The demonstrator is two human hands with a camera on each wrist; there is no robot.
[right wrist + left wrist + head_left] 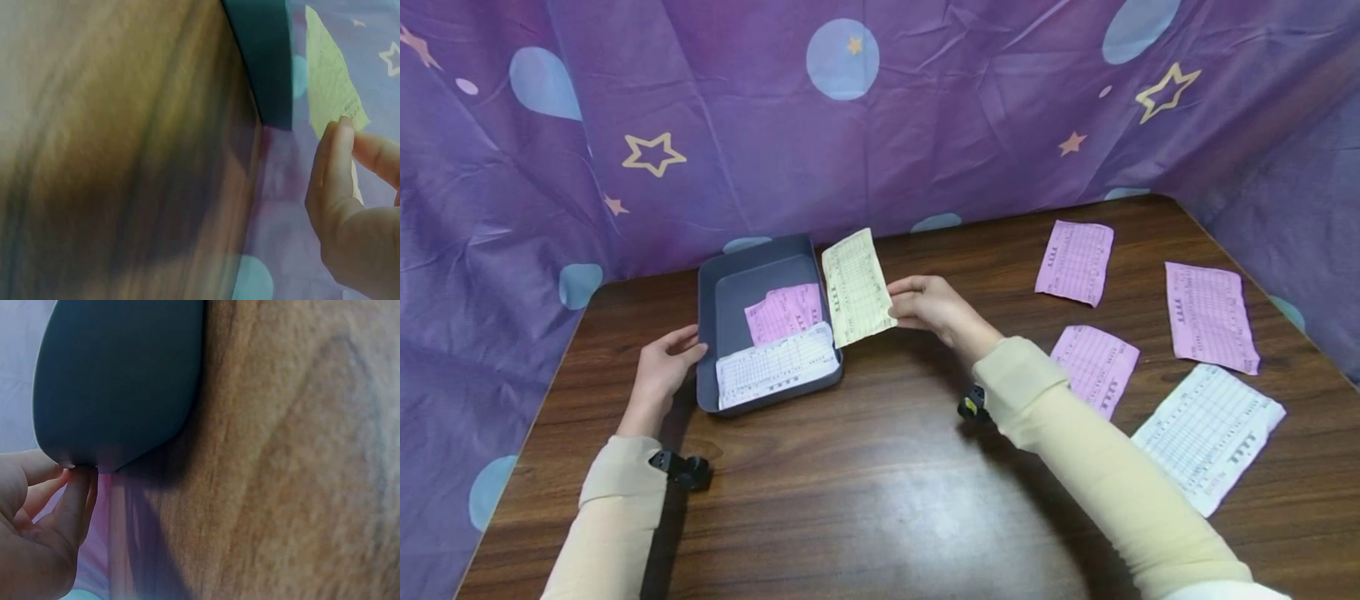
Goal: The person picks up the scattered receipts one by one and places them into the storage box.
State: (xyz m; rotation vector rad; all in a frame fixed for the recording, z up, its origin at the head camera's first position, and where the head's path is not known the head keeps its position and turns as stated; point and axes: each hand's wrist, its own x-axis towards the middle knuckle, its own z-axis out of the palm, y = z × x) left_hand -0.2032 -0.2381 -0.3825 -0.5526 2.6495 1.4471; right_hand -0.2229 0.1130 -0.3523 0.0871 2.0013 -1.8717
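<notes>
My right hand (942, 312) pinches a pale yellow printed slip (856, 287) by its right edge, thumb against fingers. The slip is raised and tilted by the right wall of a dark grey tray (758, 257); the right wrist view shows the slip (331, 75) above the fingertips. Inside the tray, a white printed slip (778, 365) lies along the near end, partly over pink slips (786, 310). With fairly straight fingers, my left hand (664, 367) touches the tray's left wall; the left wrist view shows its fingertips against the outer wall (119, 381).
On the right of the wooden table (865, 500) lie a far pink slip (1075, 260), a right-hand pink slip (1210, 317), a pink slip partly behind the right sleeve (1097, 362) and a larger white slip (1213, 429). A purple patterned cloth (760, 108) hangs behind the table.
</notes>
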